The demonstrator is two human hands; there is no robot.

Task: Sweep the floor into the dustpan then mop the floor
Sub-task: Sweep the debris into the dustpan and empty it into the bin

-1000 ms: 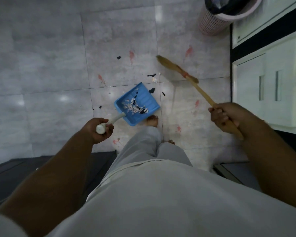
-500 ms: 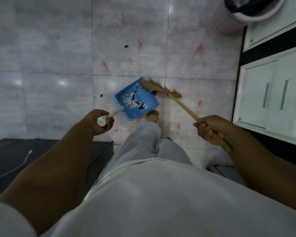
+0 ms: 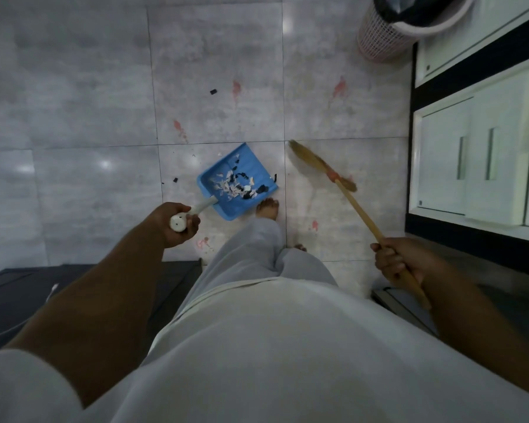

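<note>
A blue dustpan (image 3: 223,206) lies on the grey tiled floor (image 3: 214,117) just ahead of my bare foot, with black and white scraps piled in it. My left hand (image 3: 177,224) grips its white handle. My right hand (image 3: 399,262) grips the wooden stick of a small straw broom (image 3: 310,161), whose bristles are to the right of the pan, apart from it. A few black scraps lie loose: one (image 3: 213,91) farther out, one (image 3: 175,179) left of the pan, one (image 3: 274,178) at the pan's right edge. Pink smears (image 3: 179,129) mark several tiles.
A pink lattice bin (image 3: 388,35) with a dark liner stands at the top right. White cabinet doors (image 3: 477,157) with a black plinth run along the right side. A dark mat (image 3: 22,297) lies at the lower left, another dark edge (image 3: 388,297) by my right leg.
The broom swept scraps to the pan's mouth, then swung back out to the right. The dustpan holds more scraps and has stayed in about the same place.
</note>
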